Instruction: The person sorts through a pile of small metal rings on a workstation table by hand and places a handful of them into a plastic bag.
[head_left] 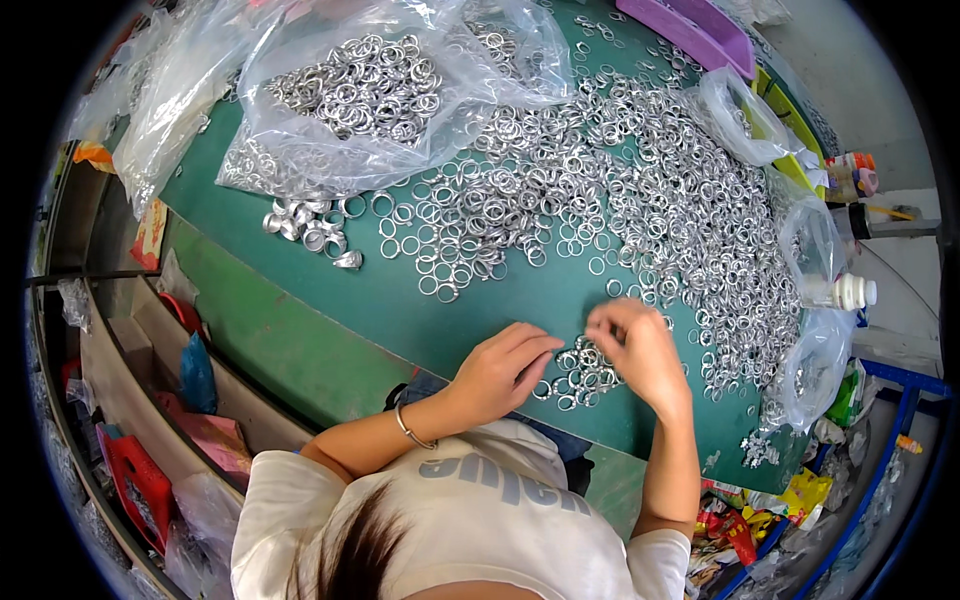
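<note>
My left hand [503, 372] hovers at the near edge of the green table, its fingers stretched to the right with the thumb apart. Nothing shows in it. Close beside it, a small pile of silver metal rings [585, 375] lies between my hands. Above the right side of that pile is my right hand [645, 350], slightly blurred, with fingers curled in and fingertips drawn together. Whatever they hold, if anything, cannot be made out. Beyond both hands, a large spread of similar rings [690, 190] covers the far and right parts of the table.
A clear plastic bag [235, 165] full of rings lies at the far left, with shinier, wider rings [310, 225] beside its mouth. A purple tray [690, 30] and a yellow-green bin [790, 120] line the far right edge. A white bottle [850, 292] stands at right.
</note>
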